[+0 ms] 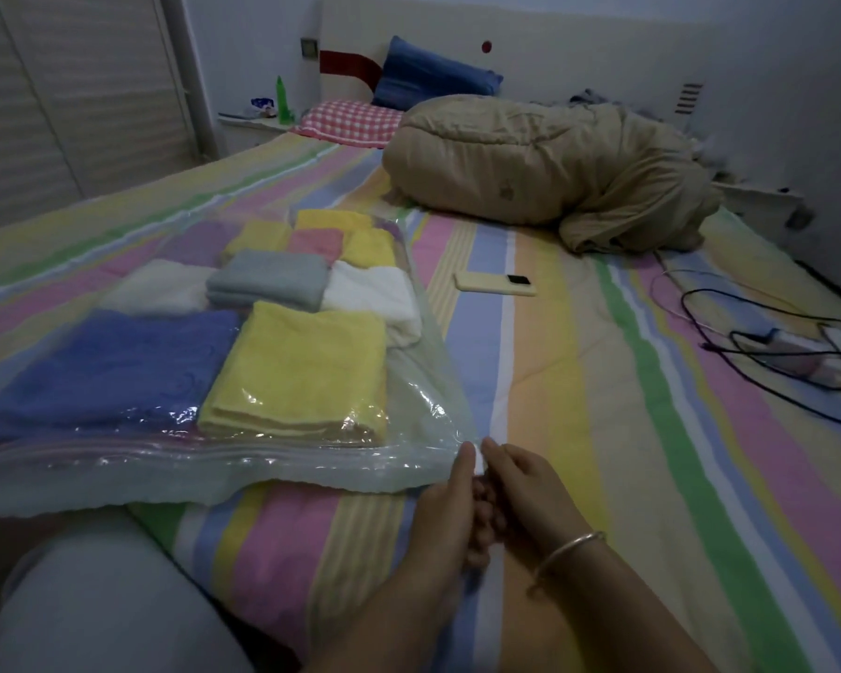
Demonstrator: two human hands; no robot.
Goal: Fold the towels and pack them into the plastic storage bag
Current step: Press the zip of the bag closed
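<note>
Folded coloured towels (292,361) already lie inside the clear plastic storage bag (409,391) at ten o'clock; both hands, left hand (450,507) and right hand (520,488), pinch its small white zip slider (479,462); sealing remains.

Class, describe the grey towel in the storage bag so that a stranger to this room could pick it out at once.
On the striped bed, a clear plastic storage bag lies at the left, full of folded towels. The grey towel sits mid-bag, between two white ones and behind the large yellow one: the only grey piece.
</note>
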